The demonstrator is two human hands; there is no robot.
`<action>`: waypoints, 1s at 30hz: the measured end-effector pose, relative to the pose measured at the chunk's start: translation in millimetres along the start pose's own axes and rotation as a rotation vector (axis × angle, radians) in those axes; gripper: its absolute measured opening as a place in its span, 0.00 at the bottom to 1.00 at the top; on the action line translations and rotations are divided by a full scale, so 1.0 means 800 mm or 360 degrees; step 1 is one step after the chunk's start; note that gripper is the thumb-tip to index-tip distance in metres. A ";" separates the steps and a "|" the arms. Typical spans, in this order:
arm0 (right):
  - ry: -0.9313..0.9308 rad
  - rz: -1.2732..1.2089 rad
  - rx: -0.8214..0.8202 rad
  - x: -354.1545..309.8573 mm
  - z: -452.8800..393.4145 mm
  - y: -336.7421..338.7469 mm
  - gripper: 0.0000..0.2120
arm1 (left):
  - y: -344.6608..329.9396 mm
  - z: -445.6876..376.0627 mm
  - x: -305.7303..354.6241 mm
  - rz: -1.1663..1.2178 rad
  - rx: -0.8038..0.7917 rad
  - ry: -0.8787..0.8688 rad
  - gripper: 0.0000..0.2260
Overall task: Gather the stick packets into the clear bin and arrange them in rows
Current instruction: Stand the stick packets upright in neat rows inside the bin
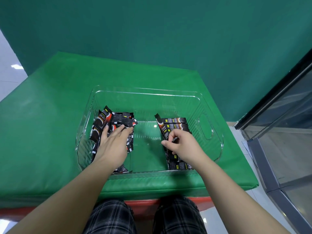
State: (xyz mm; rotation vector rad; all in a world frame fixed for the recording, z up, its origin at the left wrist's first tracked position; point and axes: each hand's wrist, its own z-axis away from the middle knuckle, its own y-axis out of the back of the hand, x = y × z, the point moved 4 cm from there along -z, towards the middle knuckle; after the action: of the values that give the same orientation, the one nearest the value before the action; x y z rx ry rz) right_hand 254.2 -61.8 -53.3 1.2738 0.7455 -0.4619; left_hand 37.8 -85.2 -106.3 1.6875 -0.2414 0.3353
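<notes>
The clear bin (211, 132) sits on a green padded table. Inside at the left lies a loose heap of black stick packets (108, 120). My left hand (113, 142) rests flat on that heap, fingers straight and reaching toward the upper packets. At the right of the bin, a row of packets (175, 124) lies side by side. My right hand (182, 144) is over this row with fingers curled, pinching a black packet (174, 139) between thumb and fingertips. Part of the row is hidden under that hand and wrist.
The green table (50, 132) extends left and behind the bin. A dark green wall stands at the back. A glass-and-metal frame (287, 115) runs along the right. My knees in plaid trousers (143, 217) are below the table's front edge.
</notes>
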 end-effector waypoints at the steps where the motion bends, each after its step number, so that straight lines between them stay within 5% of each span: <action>1: 0.0018 0.0010 0.0024 0.001 0.000 0.000 0.14 | 0.000 0.000 0.001 -0.0002 -0.0004 0.0002 0.37; 14: 0.0073 0.0038 0.0197 -0.005 -0.007 0.007 0.09 | 0.006 0.002 0.007 -0.0013 -0.0010 0.0003 0.36; 26: 0.0025 -0.0611 0.0173 -0.018 -0.008 -0.018 0.07 | 0.007 0.002 0.006 0.0006 -0.0026 0.0007 0.36; 30: 0.0147 -0.0026 0.0281 -0.020 -0.027 0.005 0.08 | 0.010 0.003 0.010 0.0000 -0.0033 0.0013 0.35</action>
State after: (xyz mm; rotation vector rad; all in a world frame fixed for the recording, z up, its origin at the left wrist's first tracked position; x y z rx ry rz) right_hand 240.4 -41.3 -41.3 1.4625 0.8068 -0.4930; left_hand 42.5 -88.2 -96.0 1.6653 -0.2381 0.3384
